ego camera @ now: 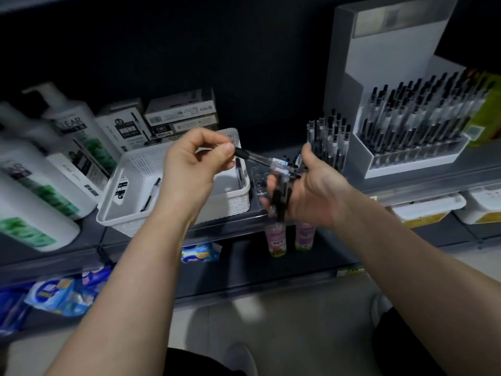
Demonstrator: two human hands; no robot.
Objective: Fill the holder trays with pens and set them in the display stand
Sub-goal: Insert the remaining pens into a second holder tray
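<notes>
A clear pen with a black grip [260, 158] sits at frame centre, its grip end pinched by the left hand [195, 169]. Just right, the right hand [317, 191] curls round a loose bundle of similar pens [280, 196], above a clear plastic holder tray [259, 183] with empty holes on the grey shelf [406, 183]. The white display stand [379, 63] is upper right. Drawing one pen free could loosen the bundle and spill pens off the shelf.

Shampoo bottles [71, 142], blue packets [55, 294]

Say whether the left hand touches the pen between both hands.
Touching. Head view shows left hand thumb and forefinger pinching the pen by its dark end.
</notes>
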